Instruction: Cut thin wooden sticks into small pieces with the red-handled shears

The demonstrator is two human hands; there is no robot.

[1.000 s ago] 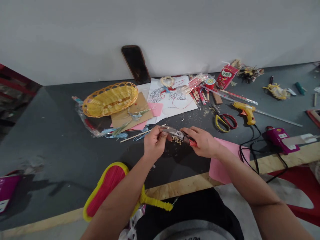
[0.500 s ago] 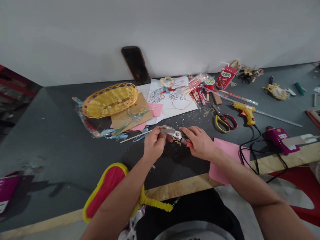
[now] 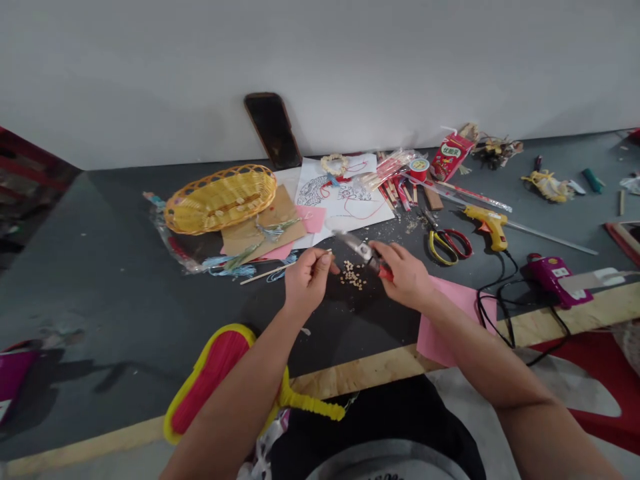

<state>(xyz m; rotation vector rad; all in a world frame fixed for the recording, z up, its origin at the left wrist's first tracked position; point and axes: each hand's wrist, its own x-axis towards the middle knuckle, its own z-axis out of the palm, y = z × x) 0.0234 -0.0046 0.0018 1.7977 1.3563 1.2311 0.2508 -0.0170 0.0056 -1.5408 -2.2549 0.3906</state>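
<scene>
My left hand (image 3: 307,279) is closed around a thin wooden stick (image 3: 265,274). Its long end sticks out to the left, and a short tip shows by my fingers. In my right hand (image 3: 403,272) is a pair of pruning shears (image 3: 358,247) with a silver head and red on the handle. The blades point up and left, apart from the stick and slightly blurred. Between my hands lies a small heap of short cut wood bits (image 3: 353,275) on the dark table (image 3: 125,280).
Behind my hands are a yellow woven basket (image 3: 225,203), patterned paper (image 3: 345,213), scissors (image 3: 447,245) and a leaning phone (image 3: 273,130). Rightward lie a yellow glue gun (image 3: 490,225), black cable (image 3: 505,303) and pink paper (image 3: 440,327). A red-and-yellow fan-shaped piece (image 3: 215,373) is beside my left forearm.
The shears have moved right, away from my left hand and the stick tip. The heap of wood bits now shows in full between my hands.
</scene>
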